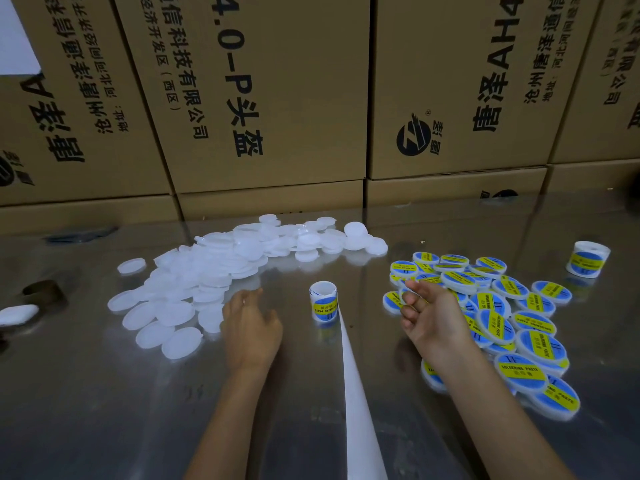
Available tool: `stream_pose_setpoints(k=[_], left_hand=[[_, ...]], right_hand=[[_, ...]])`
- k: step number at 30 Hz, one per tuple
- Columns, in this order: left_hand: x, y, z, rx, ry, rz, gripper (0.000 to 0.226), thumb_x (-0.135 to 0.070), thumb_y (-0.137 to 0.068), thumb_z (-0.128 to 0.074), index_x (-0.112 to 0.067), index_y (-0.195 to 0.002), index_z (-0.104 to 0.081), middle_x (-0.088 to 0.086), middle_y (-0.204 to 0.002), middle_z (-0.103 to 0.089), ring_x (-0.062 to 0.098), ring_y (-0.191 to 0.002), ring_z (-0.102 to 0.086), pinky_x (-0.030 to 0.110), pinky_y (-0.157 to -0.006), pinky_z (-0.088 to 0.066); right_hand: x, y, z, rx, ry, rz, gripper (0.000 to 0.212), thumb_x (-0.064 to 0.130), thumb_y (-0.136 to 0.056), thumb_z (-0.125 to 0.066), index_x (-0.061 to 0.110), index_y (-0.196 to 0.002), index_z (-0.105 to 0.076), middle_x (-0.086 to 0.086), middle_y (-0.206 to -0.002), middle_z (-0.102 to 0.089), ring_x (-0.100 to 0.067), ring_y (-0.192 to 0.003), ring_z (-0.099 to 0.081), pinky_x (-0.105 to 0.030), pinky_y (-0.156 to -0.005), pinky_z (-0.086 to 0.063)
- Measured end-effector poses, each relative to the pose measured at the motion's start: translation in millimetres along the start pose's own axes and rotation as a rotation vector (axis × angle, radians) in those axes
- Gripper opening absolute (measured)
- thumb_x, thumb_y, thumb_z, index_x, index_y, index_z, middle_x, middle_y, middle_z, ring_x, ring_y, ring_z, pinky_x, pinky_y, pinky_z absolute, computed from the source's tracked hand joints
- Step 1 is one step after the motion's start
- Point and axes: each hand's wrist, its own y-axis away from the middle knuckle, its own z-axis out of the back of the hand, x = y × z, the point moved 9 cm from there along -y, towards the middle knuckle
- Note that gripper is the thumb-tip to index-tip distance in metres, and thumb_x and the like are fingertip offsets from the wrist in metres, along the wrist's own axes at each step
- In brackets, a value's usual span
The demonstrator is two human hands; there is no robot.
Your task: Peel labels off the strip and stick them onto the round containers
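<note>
A heap of plain white round containers [214, 268] covers the left middle of the shiny metal table [104, 410]. My left hand [251, 327] lies palm down at the heap's near right edge with its fingers stretched toward the containers and nothing held. A small roll of blue and yellow labels [323, 301] stands upright between my hands. Its bare white backing strip [353, 393] trails toward me. On the right is a pile of labelled containers [512, 327]. My right hand [429, 317] hovers over that pile's left edge, fingers loosely curled and empty.
Stacked cardboard boxes [277, 98] form a wall along the table's far edge. A second label roll [587, 259] stands at the far right. At the left edge are a dark ring [43, 291] and a lone white container [17, 314].
</note>
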Motion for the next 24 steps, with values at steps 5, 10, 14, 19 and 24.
stream_pose_setpoints(k=[5,10,14,19,24], left_hand=[[9.7,-4.3,-8.4,0.083,-0.095,-0.025,0.037,0.0,-0.091,-0.053,0.001,-0.127,-0.06,0.019,-0.135,-0.054,0.035,-0.132,-0.043,0.041,-0.107,-0.036],[14.3,-5.3,-1.0,0.028,-0.032,0.036,0.031,0.012,-0.09,-0.053,0.006,-0.119,-0.062,0.022,-0.121,-0.062,0.038,-0.114,-0.055,0.042,-0.092,-0.047],[11.1,-6.5,3.2,-0.015,-0.063,-0.022,0.039,0.014,-0.087,-0.05,-0.002,-0.12,-0.064,0.018,-0.109,-0.067,0.03,-0.09,-0.057,0.035,-0.077,-0.046],[-5.2,-3.1,19.6,-0.103,0.142,-0.066,0.041,0.012,-0.087,-0.054,-0.009,-0.119,-0.069,0.009,-0.097,-0.072,0.021,-0.083,-0.061,0.027,-0.079,-0.047],[-21.5,-1.2,12.8,0.123,1.009,0.15,0.031,0.001,-0.087,-0.071,-0.016,-0.113,-0.072,-0.002,-0.092,-0.079,0.001,-0.086,-0.072,0.01,-0.074,-0.054]], right_hand=[[-3.2,3.2,-4.8,0.018,0.022,-0.016,0.014,0.02,-0.095,-0.048,0.015,-0.088,-0.059,0.004,-0.055,-0.048,-0.009,-0.042,-0.036,-0.022,-0.046,-0.03],[-6.1,3.8,-7.3,0.029,0.047,-0.016,0.014,0.021,-0.095,-0.049,0.015,-0.089,-0.06,0.004,-0.059,-0.049,-0.009,-0.043,-0.036,-0.02,-0.043,-0.031],[-8.3,6.4,-12.2,0.05,0.085,-0.013,0.016,0.021,-0.096,-0.048,0.015,-0.086,-0.059,0.002,-0.061,-0.048,-0.008,-0.041,-0.036,-0.02,-0.042,-0.032],[-8.9,9.8,-18.8,0.058,0.208,0.021,0.015,0.019,-0.096,-0.049,0.014,-0.086,-0.058,0.001,-0.059,-0.046,-0.01,-0.041,-0.036,-0.023,-0.045,-0.031],[-2.2,18.8,-34.5,0.074,0.392,0.232,0.009,0.014,-0.093,-0.062,0.015,-0.084,-0.062,-0.002,-0.061,-0.053,-0.01,-0.044,-0.042,-0.024,-0.043,-0.034]])
